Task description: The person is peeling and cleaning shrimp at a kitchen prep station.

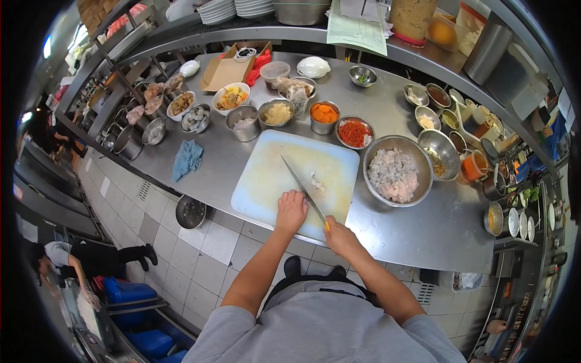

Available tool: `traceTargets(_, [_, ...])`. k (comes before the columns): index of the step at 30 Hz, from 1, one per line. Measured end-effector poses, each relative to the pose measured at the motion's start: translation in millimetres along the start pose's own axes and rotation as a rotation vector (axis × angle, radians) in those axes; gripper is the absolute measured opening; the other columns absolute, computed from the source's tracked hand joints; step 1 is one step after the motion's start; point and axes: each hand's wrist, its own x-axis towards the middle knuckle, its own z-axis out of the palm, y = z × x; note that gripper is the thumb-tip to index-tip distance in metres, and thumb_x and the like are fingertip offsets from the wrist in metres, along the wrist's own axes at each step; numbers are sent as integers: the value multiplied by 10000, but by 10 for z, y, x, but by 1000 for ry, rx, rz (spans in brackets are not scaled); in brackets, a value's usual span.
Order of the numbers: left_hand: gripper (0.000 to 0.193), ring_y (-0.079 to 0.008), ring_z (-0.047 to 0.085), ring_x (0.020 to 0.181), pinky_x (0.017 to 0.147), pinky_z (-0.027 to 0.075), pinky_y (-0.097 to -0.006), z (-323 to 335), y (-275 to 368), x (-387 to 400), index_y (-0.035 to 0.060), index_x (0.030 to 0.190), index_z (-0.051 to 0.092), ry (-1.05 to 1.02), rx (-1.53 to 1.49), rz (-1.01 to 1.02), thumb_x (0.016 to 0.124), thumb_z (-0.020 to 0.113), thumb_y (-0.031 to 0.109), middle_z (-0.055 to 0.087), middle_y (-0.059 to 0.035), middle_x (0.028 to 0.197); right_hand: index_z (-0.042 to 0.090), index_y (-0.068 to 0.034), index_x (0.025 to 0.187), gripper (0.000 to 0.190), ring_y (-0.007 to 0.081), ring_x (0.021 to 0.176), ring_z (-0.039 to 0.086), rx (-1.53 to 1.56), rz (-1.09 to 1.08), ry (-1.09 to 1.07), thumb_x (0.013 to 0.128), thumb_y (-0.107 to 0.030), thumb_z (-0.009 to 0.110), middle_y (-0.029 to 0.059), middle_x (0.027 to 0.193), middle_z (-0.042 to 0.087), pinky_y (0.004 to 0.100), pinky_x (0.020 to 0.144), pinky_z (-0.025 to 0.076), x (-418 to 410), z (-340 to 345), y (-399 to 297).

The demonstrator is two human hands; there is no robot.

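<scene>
My right hand [341, 237] grips the yellow handle of a kitchen knife [302, 186]. The blade slants away to the far left over a worn white plastic cutting board [258, 181]. My left hand [292, 211] rests on the board just left of the blade, fingers bent; whether anything is under them is hidden. Small pieces of pale raw food [317, 183], possibly shrimp, lie right of the blade. Beside the board on the right stands a large steel bowl [425, 181] of chopped, pale pink and greyish raw pieces [393, 174], which look like shrimp.
Behind the board are steel containers of sliced carrots [324, 113], red shreds [355, 133] and chopped garlic-like bits [277, 113]. A blue cloth [187, 159] lies left. An overhead shelf [290, 36] crosses the back. Another person [91, 258] works at far left.
</scene>
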Motion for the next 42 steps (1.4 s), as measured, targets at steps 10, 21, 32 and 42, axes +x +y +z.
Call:
traceTargets(10, [152, -335, 565, 1023, 883, 452, -495, -54, 30, -6, 82, 1015, 634, 3, -24, -24, 922, 674, 195, 604, -114, 1029, 470, 8, 1270, 318, 510, 1026, 684, -21, 37, -80, 1056, -215, 546, 309, 1071, 714, 596, 879, 535, -872, -385, -27])
traceTargets(21, [180, -331, 562, 1031, 883, 451, -494, -49, 59, 37, 77, 1023, 631, -55, 50, -9, 908, 687, 204, 602, -113, 1043, 473, 13, 1250, 304, 518, 982, 689, -4, 14, -108, 1049, -204, 546, 321, 1022, 708, 604, 852, 532, -452, -13, 184])
traceTargets(32, [167, -340, 558, 1048, 924, 444, -490, -77, -10, -65, 80, 1046, 622, -18, -85, 12, 930, 680, 185, 607, -114, 1066, 471, -10, 1347, 371, 500, 1043, 691, 25, 38, -8, 1052, -223, 540, 315, 1075, 714, 585, 912, 529, -380, -88, 326])
traceTargets(42, [173, -334, 554, 1038, 890, 438, -490, -107, 59, -62, 81, 1013, 629, -11, 17, -59, 889, 684, 187, 598, -120, 1046, 464, -8, 1254, 299, 515, 1002, 686, -31, 13, -105, 1054, -215, 546, 314, 1052, 712, 602, 866, 532, -956, -349, 54])
